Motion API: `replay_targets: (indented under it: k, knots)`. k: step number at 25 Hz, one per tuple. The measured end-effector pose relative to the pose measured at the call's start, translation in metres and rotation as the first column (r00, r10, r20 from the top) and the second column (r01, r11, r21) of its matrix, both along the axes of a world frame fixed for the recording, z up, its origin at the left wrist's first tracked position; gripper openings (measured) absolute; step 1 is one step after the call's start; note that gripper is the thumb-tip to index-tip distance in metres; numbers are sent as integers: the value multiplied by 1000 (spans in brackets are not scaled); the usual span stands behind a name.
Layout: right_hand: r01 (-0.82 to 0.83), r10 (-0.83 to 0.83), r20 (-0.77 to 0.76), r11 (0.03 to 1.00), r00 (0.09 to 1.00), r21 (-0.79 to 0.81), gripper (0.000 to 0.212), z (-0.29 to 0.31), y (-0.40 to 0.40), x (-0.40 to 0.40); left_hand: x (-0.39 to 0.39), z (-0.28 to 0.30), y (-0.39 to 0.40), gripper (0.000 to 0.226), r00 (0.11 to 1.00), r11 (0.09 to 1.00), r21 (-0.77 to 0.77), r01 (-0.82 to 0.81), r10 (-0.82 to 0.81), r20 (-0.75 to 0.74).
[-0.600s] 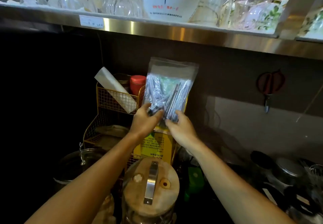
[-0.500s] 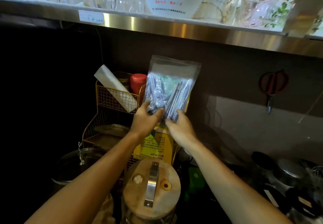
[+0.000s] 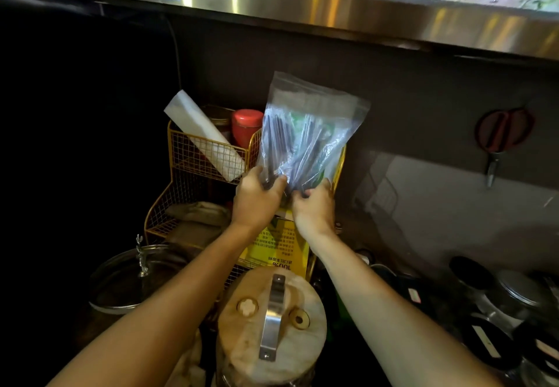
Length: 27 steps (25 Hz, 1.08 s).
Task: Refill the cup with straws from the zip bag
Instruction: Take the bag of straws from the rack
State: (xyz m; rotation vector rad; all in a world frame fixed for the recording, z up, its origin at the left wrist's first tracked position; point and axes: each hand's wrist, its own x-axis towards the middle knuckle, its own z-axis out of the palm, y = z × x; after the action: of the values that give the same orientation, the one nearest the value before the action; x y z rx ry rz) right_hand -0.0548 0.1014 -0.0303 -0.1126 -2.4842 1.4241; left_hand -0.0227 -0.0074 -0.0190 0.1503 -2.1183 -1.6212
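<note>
Bag unmoved | clear zip bag (image 3: 311,126) upright, wrapped straws (image 3: 302,147) | left hand (image 3: 257,199), right hand (image 3: 313,208) grip bottom

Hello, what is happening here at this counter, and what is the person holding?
A person holds a clear zip bag of wrapped straws upright by its bottom edge, the left hand and the right hand each gripping it. The bag is above the yellow wire rack, under the steel shelf. Its top looks closed. No cup for the straws is clearly visible yet.
</note>
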Motion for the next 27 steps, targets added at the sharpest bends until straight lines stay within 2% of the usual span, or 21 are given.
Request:
replay_targets:
  k: [3, 6, 7, 11, 14, 23, 27]
  knots:
    - [-18, 17, -24, 999, 1000, -38, 37, 4, -1, 3, 5, 2, -1, 44, 1000, 1000, 18, -3, 2, 25]
    - [-58, 57, -68, 998, 996, -21, 11, 4, 4, 6, 7, 2, -3, 32, 1000, 1000, 9, 8, -8, 16]
    - [-66, 63, -86, 997, 994, -34, 8, 5, 6, 9, 8, 3, -4, 27, 1000, 1000, 14, 4, -5, 22]
    - [-101, 85, -177, 991, 981, -83, 17, 9, 20, 18, 14, 9, -8, 14, 1000, 1000, -5, -20, 20, 24]
    - [-162, 138, -193, 980, 971, -114, 16, 15, 34, 31, 26, 13, -5, 15, 999, 999, -13, -40, 40, -6]
    - [-275, 237, -168, 928, 957, -253, 14, 33, 100, 92, 83, 28, 31, 50, 998, 983, 172, 63, -66, 14]
    - [-273, 236, -156, 916, 959, -294, 16, 29, 149, 127, 107, 23, 66, 33, 987, 980, 113, 162, -162, -6]
